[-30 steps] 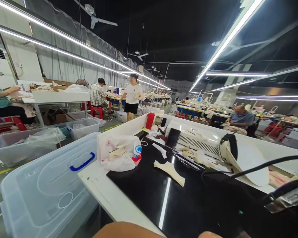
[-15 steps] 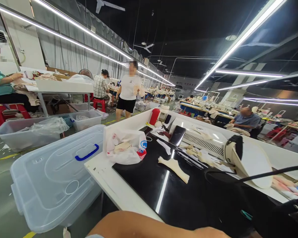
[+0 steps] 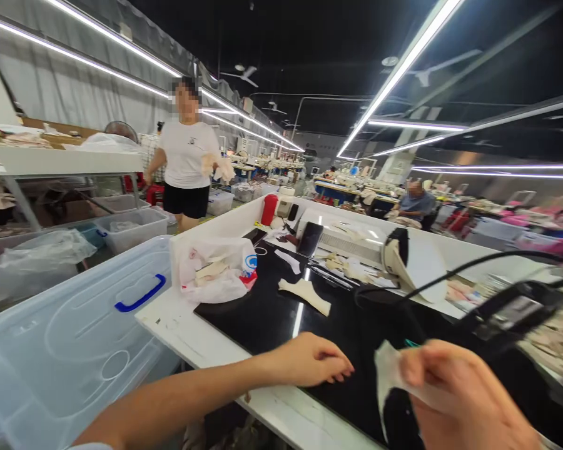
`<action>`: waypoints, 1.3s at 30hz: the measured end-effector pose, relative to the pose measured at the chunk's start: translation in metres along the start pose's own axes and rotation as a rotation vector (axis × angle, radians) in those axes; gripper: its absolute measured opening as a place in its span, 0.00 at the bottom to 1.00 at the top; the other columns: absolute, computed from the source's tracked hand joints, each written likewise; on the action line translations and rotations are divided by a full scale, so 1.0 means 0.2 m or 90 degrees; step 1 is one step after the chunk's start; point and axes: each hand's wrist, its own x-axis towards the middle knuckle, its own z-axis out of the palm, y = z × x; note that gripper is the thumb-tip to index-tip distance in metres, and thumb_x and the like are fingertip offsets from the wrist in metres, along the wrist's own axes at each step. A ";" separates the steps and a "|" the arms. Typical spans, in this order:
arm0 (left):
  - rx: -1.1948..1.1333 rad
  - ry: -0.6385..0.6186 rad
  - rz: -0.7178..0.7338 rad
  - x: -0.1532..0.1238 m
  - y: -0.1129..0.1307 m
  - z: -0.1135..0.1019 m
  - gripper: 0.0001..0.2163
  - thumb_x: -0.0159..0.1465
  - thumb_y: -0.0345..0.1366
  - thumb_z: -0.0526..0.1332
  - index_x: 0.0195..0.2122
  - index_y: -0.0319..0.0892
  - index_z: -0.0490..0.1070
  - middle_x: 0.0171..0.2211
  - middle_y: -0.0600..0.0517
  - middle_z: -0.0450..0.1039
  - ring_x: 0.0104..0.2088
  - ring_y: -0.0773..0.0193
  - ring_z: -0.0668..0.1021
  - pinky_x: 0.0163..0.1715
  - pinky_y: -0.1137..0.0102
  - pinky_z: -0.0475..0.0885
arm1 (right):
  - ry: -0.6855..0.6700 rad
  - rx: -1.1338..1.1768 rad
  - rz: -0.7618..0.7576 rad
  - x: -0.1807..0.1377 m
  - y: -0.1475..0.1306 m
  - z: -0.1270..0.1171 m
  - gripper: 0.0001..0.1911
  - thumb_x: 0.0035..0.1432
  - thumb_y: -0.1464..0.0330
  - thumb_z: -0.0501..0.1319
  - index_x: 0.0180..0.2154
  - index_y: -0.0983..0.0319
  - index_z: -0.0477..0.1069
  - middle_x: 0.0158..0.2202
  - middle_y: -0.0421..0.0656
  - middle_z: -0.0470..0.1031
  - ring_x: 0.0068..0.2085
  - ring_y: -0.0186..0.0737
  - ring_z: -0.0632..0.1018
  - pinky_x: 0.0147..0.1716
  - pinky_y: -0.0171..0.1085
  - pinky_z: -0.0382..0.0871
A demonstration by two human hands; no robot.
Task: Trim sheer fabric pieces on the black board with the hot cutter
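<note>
My right hand (image 3: 464,387), at the lower right, is closed on a thin, pale, translucent piece of material (image 3: 385,370). The piece hangs from my thumb and fingers, partly hidden by the hand. Over the near edge of a glossy black panel (image 3: 258,328) is my left hand (image 3: 312,359), fingers loosely curled together with nothing visible in them. Beyond it, a curved cream cut piece (image 3: 307,294) lies flat on the panel. A smaller white piece (image 3: 288,261) is farther back.
A plastic bag (image 3: 216,281) with cream pieces sits at the panel's left. A lidded plastic bin (image 3: 75,337) stands beside the white table (image 3: 169,319). Behind are a phone (image 3: 311,239), scraps and a white vented unit (image 3: 349,247). A black cable arches at right. A person (image 3: 187,153) stands beyond.
Both hands are in view now; earlier only a forearm showed at the bottom. The right hand has come in holding the pale piece. My view has turned right, and the standing person appears nearer.
</note>
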 end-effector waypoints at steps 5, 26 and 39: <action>-0.146 0.000 -0.017 -0.11 0.10 -0.16 0.31 0.66 0.64 0.58 0.51 0.38 0.76 0.53 0.39 0.78 0.52 0.57 0.80 0.57 0.60 0.71 | -0.081 0.052 0.011 -0.04 -0.05 0.21 0.16 0.66 0.51 0.62 0.33 0.55 0.71 0.25 0.39 0.65 0.29 0.40 0.68 0.29 0.36 0.68; -0.039 0.116 -0.076 -0.30 0.18 -0.35 0.19 0.54 0.47 0.73 0.39 0.37 0.81 0.28 0.54 0.73 0.29 0.70 0.72 0.32 0.72 0.66 | -0.162 -0.145 0.109 -0.05 0.20 0.17 0.26 0.51 0.46 0.71 0.43 0.57 0.82 0.37 0.46 0.84 0.33 0.44 0.81 0.36 0.39 0.80; 0.043 0.104 -0.096 -0.32 0.22 -0.41 0.16 0.57 0.48 0.69 0.35 0.39 0.73 0.27 0.56 0.71 0.24 0.72 0.70 0.24 0.74 0.64 | -0.296 -0.155 0.094 -0.04 0.28 0.15 0.21 0.55 0.50 0.70 0.44 0.56 0.80 0.39 0.46 0.83 0.41 0.47 0.83 0.41 0.37 0.80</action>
